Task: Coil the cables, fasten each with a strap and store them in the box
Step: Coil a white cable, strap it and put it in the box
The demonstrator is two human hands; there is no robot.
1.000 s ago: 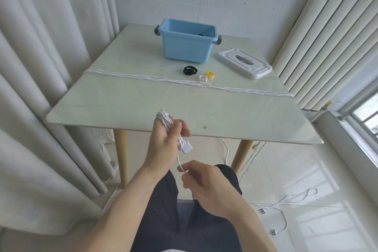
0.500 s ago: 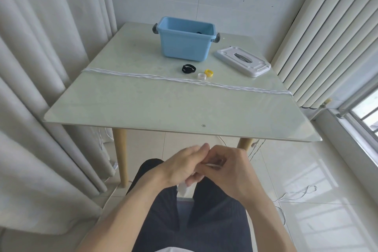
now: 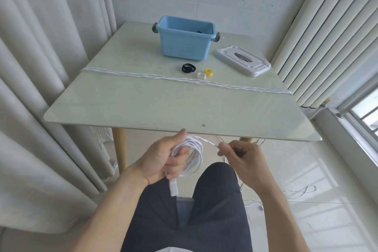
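White cable coil gripped by left hand; right hand pinches its strand.

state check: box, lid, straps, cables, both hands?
blue box: open, upright on table
white lid: off, flat beside box
black strap, white strap, yellow strap: rolled, unused
table cables: uncoiled, straight
held cable: partly coiled, unstrapped
left hand: grips coil
right hand: pinches loose strand

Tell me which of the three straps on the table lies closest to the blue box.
The black strap; the white strap and yellow strap lie farther from the box.
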